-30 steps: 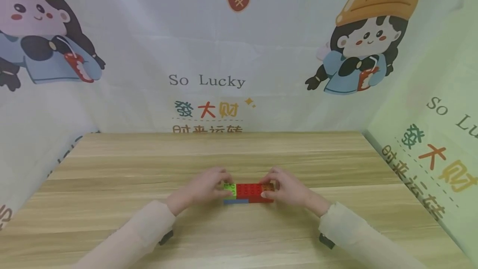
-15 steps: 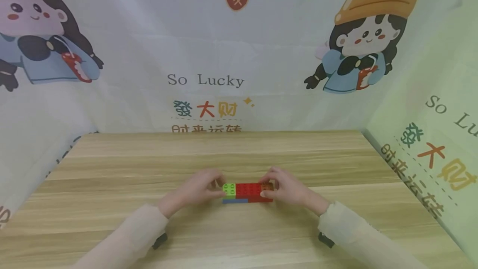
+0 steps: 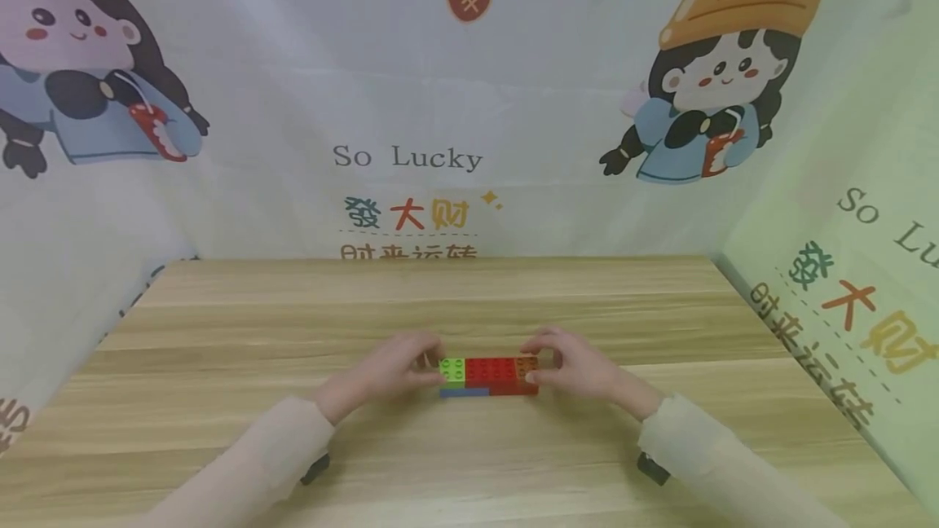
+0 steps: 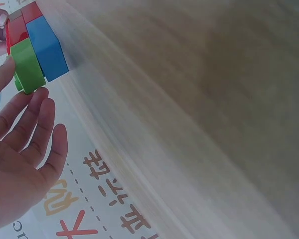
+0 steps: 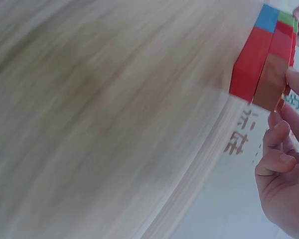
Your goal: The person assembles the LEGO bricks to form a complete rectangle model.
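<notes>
A block of joined toy bricks lies on the wooden table. In the head view its upper layer runs from a green brick [image 3: 451, 370] through a red brick [image 3: 490, 371] to a brown brick [image 3: 526, 367]. Under these sit a blue brick [image 4: 47, 47] and another red brick [image 5: 251, 64]. My left hand [image 3: 399, 365] is at the green end, its thumb by the top edge and its fingers loosely extended past the end. At the brown end is my right hand [image 3: 575, 365], thumb tip at the near edge and forefinger behind, both loosely spread.
The wooden table [image 3: 469, 463] reaches back to a printed cloth [image 3: 543, 218] that hangs behind it and along both sides. Light sleeves [image 3: 257, 455] cover both forearms, with dark wrist devices [image 3: 315, 469] below them.
My left hand has drawn back from the green brick, baring its studs. More recently my right hand has eased rightward off the brown brick. The bricks stay in place.
</notes>
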A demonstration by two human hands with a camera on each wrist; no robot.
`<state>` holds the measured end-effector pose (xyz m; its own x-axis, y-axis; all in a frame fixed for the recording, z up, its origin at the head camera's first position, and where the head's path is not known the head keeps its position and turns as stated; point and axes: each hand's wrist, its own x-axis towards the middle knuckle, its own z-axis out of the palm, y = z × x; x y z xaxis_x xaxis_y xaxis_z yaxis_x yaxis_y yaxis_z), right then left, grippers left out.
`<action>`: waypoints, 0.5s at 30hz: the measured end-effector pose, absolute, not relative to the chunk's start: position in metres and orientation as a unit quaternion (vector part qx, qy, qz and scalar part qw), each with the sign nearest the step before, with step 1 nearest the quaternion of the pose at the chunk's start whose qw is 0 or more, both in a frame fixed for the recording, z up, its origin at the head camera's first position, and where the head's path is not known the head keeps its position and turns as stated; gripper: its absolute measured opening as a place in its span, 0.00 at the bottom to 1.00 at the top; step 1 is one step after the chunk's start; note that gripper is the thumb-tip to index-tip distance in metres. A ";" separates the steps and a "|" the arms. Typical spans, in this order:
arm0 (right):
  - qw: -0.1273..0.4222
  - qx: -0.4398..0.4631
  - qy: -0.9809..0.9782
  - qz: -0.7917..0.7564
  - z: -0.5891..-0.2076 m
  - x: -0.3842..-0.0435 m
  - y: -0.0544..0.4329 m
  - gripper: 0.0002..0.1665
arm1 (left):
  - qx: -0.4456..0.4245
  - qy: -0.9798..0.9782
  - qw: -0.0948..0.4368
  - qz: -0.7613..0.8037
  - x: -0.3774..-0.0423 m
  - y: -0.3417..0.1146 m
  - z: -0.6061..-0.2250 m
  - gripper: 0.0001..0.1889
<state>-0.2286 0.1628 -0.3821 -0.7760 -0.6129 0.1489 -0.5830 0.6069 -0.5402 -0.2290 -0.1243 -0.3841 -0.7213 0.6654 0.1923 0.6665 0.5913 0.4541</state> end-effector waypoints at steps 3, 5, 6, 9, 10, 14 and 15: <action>0.026 -0.333 0.897 -0.288 -0.382 -0.230 0.168 0.20 | -0.370 -0.893 -0.001 -0.256 -0.230 -0.126 -0.385 0.11; 0.029 -0.337 0.897 -0.285 -0.384 -0.230 0.170 0.19 | -0.369 -0.893 -0.007 -0.258 -0.229 -0.126 -0.386 0.11; 0.031 -0.339 0.896 -0.286 -0.385 -0.230 0.171 0.19 | -0.368 -0.892 -0.008 -0.261 -0.229 -0.126 -0.386 0.11; 0.031 -0.341 0.895 -0.286 -0.385 -0.230 0.171 0.19 | -0.368 -0.890 -0.012 -0.269 -0.228 -0.126 -0.386 0.10; 0.031 -0.339 0.895 -0.288 -0.385 -0.229 0.171 0.19 | -0.368 -0.889 -0.012 -0.271 -0.228 -0.126 -0.386 0.10; 0.033 -0.332 0.897 -0.291 -0.385 -0.229 0.171 0.19 | -0.367 -0.889 -0.014 -0.273 -0.227 -0.125 -0.384 0.11; 0.033 -0.330 0.897 -0.292 -0.385 -0.229 0.171 0.19 | -0.367 -0.889 -0.015 -0.272 -0.227 -0.125 -0.384 0.11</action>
<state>-0.2285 0.1709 -0.3846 -0.7794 -0.6122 0.1335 -0.5737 0.6116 -0.5449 -0.2269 -0.1249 -0.3844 -0.7301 0.6610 0.1735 0.6447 0.5821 0.4955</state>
